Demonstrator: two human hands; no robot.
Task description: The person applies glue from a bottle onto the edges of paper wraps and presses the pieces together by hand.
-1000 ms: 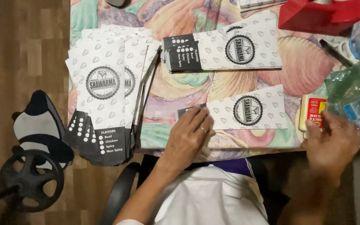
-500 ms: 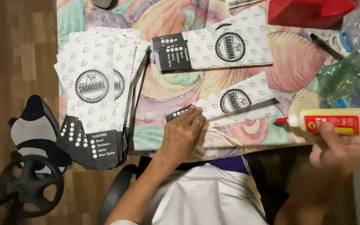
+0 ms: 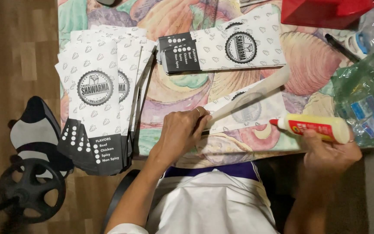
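My left hand (image 3: 179,135) presses on the near end of a white printed paper sleeve (image 3: 247,108) at the table's front edge and lifts its long flap, which stands blurred above the paper. My right hand (image 3: 330,154) holds a white glue bottle (image 3: 314,127) with a red label and red tip. The bottle lies sideways, its tip pointing left at the sleeve's right end. A stack of flat printed sleeves (image 3: 96,108) lies to the left. Another small pile of the same sleeves (image 3: 224,47) lies farther back.
The table wears a colourful shell-patterned cloth (image 3: 174,86). A red box (image 3: 325,11) stands at the back right, a black pen (image 3: 340,47) beside it. Crumpled clear and green plastic bags (image 3: 366,95) crowd the right edge. A black office chair base (image 3: 27,186) stands on the wooden floor at left.
My right hand brought the glue bottle from the table's right edge toward the sleeve, tip now at its right end. My left hand has raised the sleeve's flap.
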